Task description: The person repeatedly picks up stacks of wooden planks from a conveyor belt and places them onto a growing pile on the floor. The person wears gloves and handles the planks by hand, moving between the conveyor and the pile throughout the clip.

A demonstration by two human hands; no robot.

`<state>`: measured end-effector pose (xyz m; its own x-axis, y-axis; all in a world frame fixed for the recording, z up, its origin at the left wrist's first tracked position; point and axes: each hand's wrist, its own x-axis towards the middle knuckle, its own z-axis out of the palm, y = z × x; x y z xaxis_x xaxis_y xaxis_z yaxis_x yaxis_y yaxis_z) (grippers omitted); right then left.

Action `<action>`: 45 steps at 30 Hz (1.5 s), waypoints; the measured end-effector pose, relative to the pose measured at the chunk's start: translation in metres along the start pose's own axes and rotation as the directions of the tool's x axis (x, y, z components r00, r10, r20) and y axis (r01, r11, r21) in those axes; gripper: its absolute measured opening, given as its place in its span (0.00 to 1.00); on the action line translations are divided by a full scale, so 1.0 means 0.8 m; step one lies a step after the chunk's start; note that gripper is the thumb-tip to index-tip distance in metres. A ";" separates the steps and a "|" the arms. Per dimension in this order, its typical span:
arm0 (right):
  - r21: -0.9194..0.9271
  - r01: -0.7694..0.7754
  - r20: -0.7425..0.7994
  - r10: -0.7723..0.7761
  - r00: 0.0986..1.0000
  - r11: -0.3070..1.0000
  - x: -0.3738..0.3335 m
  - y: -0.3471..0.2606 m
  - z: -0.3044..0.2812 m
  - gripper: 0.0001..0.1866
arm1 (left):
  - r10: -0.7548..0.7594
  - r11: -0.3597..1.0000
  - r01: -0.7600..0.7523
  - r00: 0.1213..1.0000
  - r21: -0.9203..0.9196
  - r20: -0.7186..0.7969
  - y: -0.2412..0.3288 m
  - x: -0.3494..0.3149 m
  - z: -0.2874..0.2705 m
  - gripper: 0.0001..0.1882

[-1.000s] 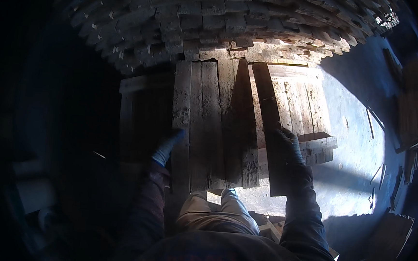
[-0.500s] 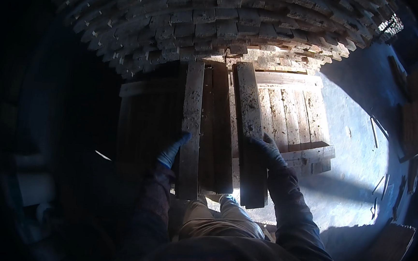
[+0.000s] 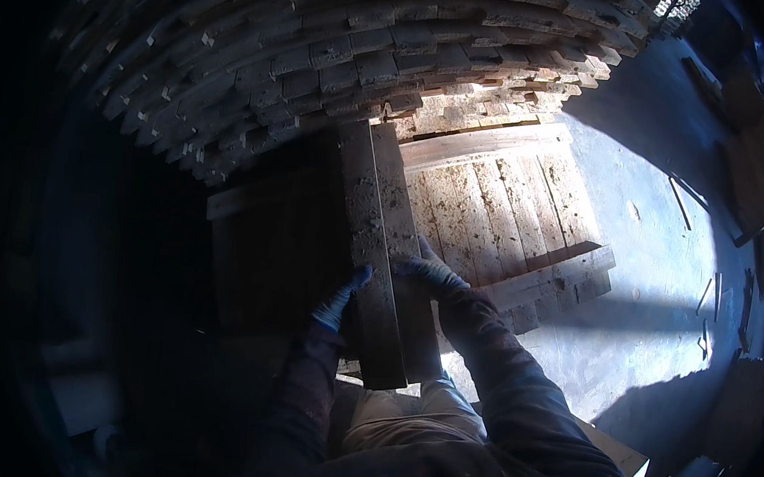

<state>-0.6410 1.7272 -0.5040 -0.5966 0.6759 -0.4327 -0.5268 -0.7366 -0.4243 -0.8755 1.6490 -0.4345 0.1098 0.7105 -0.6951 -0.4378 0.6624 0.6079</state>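
Two long wooden boards lie side by side in front of me, the left board (image 3: 374, 229) flecked with dirt and the right board (image 3: 400, 195) touching or nearly touching it. My left hand (image 3: 340, 296), in a bluish glove, grips the outer edge of the left board, its thumb over the top. My right hand (image 3: 433, 271), gloved too, holds the outer edge of the right board. Both sets of fingers are partly hidden beneath. Under the boards is a layer of dirt-speckled wooden planks (image 3: 477, 214), sunlit on the right and dark on the left.
A tall stack of wooden boards (image 3: 350, 55) rises at the far side, ends toward me. A wooden crosspiece (image 3: 548, 277) runs along the planks' near right edge. On the blue-grey floor (image 3: 646, 266) at right lie thin wood strips (image 3: 681, 204). Deep shadow covers the left.
My hands have come closer together, and the gap between the two boards has closed. The right board moved left. The view has turned slightly.
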 end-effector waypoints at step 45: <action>-0.682 -0.142 0.039 -0.230 0.972 -0.717 0.316 -0.056 0.214 0.51 | 0.463 0.196 -0.108 0.886 0.975 0.005 0.053 -0.237 -0.259 0.47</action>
<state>-0.8719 1.9265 -0.4577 -0.4824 0.8257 -0.2925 0.8758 0.4492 -0.1765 -1.0998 1.4931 -0.3563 -0.1011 0.9376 -0.3328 0.7719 0.2849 0.5683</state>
